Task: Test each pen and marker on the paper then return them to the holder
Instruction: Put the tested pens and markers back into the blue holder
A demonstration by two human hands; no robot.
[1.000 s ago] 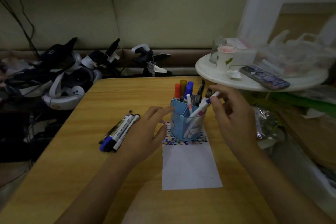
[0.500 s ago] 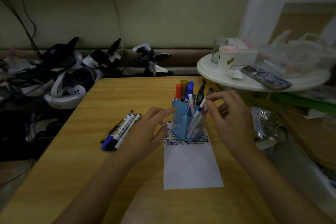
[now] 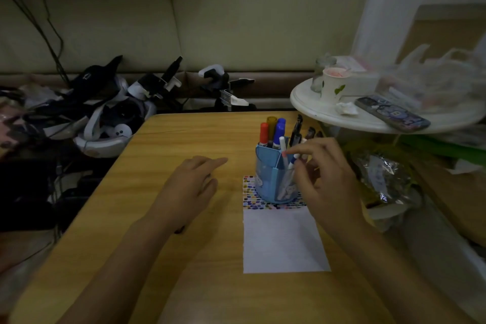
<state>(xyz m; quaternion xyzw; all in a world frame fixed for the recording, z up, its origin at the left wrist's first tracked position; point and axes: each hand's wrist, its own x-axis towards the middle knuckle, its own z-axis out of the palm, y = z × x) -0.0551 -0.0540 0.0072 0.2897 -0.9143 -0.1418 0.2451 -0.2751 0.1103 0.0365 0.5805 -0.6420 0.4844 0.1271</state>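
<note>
1. We see the right hand [image 3: 324, 179] with fingertips [image 3: 288, 152] curled at the holder's rim, pinching a white pen [image 3: 289, 166] that stands inside.
2. Left hand [image 3: 189, 187] lies flat on the table [image 3: 168, 139], fingers relaxed and straight, holding nothing (it covers whatever lies beneath).
3. The blue holder [image 3: 265, 173] sits on the far, dotted end of the paper [image 3: 282, 242], full of markers [image 3: 273, 131].

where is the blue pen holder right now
In the head view the blue pen holder stands right of centre on the wooden table, on the dotted far end of the white paper, with the right hand beside it.
</note>
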